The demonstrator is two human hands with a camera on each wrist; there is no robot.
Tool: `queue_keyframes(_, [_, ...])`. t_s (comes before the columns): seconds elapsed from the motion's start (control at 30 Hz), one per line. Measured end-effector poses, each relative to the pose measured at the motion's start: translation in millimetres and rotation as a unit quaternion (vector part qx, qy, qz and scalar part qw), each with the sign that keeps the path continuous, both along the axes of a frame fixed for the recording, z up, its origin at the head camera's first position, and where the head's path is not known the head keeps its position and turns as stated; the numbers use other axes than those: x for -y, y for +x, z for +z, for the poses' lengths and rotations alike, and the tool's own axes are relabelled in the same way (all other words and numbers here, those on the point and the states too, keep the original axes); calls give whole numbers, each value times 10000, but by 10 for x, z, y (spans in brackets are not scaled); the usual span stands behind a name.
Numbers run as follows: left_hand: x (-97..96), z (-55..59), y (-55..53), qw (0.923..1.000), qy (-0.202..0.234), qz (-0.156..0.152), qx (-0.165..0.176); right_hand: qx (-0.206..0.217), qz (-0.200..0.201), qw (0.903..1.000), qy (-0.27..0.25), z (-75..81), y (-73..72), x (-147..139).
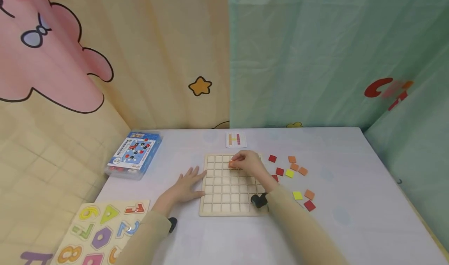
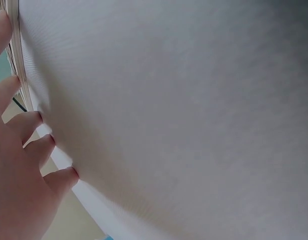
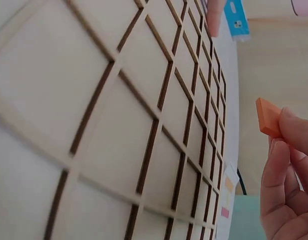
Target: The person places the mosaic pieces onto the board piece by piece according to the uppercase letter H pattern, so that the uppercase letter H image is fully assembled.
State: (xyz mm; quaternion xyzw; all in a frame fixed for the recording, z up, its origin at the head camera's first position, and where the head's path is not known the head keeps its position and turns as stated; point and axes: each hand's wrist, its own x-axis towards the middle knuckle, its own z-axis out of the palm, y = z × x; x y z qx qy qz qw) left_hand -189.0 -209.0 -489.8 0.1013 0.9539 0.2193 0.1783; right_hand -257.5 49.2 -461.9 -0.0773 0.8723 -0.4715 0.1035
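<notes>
A wooden grid board (image 1: pixel 221 198) with square cells lies on the table. My right hand (image 1: pixel 248 161) is over its far part and pinches an orange square tile (image 3: pixel 269 118) between thumb and fingers. In the right wrist view the tile is tilted and apart from the board's cells. My left hand (image 1: pixel 185 186) lies at the board's left edge with fingers spread, and its thumb and index finger touch that edge. In the left wrist view the fingertips (image 2: pixel 68 175) rest on the white tabletop. Cells under my right hand are hidden.
Loose red tiles (image 1: pixel 310 205), orange tiles (image 1: pixel 303 171) and yellow tiles (image 1: pixel 297 195) lie right of the board. A small pattern card (image 1: pixel 236 139) sits behind it. At the left are a blue boxed set (image 1: pixel 135 152) and a number-and-shape puzzle board (image 1: pixel 117 214).
</notes>
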Motion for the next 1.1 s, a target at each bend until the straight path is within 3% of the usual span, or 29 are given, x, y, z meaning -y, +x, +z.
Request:
queue_keyframes(0.23, [31, -20, 15, 9999, 49, -99, -78, -13, 199, 9998, -30, -149, -138, 340])
queue_keyframes(0.5, [21, -57, 8, 9996, 122, -159, -216, -257, 244, 9992, 185, -266, -187, 476])
queue_keyframes(0.9, [-26, -23, -17, 9998, 42, -62, -172, -499, 440, 9938, 895, -239, -230, 561])
queue_keyframes(1.1, [-12, -36, -12, 9999, -3, 23, -132, -28, 677, 9956, 654, -188, -205, 418])
